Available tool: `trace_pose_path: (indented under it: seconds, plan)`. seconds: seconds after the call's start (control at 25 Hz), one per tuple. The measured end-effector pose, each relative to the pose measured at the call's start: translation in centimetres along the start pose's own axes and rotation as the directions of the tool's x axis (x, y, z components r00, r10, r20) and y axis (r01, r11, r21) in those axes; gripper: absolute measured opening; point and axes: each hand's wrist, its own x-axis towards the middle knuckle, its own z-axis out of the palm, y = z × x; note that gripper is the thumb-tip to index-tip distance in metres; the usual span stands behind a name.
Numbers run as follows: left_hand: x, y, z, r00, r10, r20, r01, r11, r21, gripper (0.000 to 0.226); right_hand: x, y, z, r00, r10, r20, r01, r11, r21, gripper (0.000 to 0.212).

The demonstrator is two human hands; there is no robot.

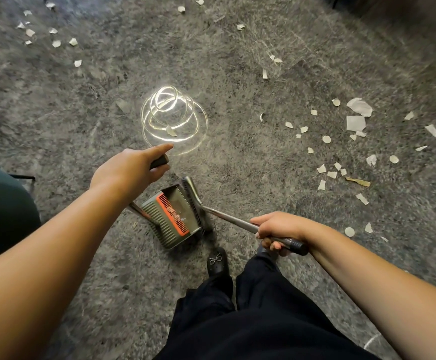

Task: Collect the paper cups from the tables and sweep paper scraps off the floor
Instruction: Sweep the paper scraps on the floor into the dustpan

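Right hand [280,231] clenched round the broom handle [240,222] near its black end cap; shaft runs up-left from the fist to the broom head [195,203], which sits w/ bristles against the mouth of the dustpan [171,215]. Left hand [131,168] grips the black top of the dustpan's upright handle, index finger stretched forward. Pan looks empty, as far as visible. Paper scraps [355,123] lie mostly to the right and ahead of the broom, i.e. on the right hand's side; a 2nd scatter [56,43] sits far upper left. One scrap [171,131] just beyond the left hand. Judging by this, next stroke should reach rightward, pulling scraps back toward the pan
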Motion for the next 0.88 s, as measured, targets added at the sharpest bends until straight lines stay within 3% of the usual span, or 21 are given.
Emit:
trace_pose_path:
  seconds: [0.2, 0.36, 0.64, 0.88]
  plan:
    - [-0.2, -0.1, 0.2, 1.0, -0.004, -0.018, 0.004, 1.0, 0.007, 0.048, 1.6, -0.3, -0.7, 0.992, -0.092, -0.085, 0.093, 0.995, 0.018, 0.047]
    - [-0.7, -0.9, 0.2, 0.999, -0.029, -0.026, 0.029, 1.0, 0.012, 0.049, 3.6, -1.1, -1.3, 0.978, -0.144, -0.149, 0.149, 0.988, 0.024, 0.061]
    - [-1.9, -1.5, 0.6, 0.998, -0.024, -0.05, 0.025, 1.0, 0.007, 0.051, 6.8, -4.5, -0.5, 0.958, -0.234, -0.167, 0.239, 0.971, 0.009, 0.061]
    - [-2.7, -2.3, 0.5, 0.998, -0.01, -0.062, 0.009, 1.0, -0.015, 0.054, 9.4, -5.0, 1.4, 0.969, -0.211, -0.132, 0.209, 0.978, -0.03, 0.065]
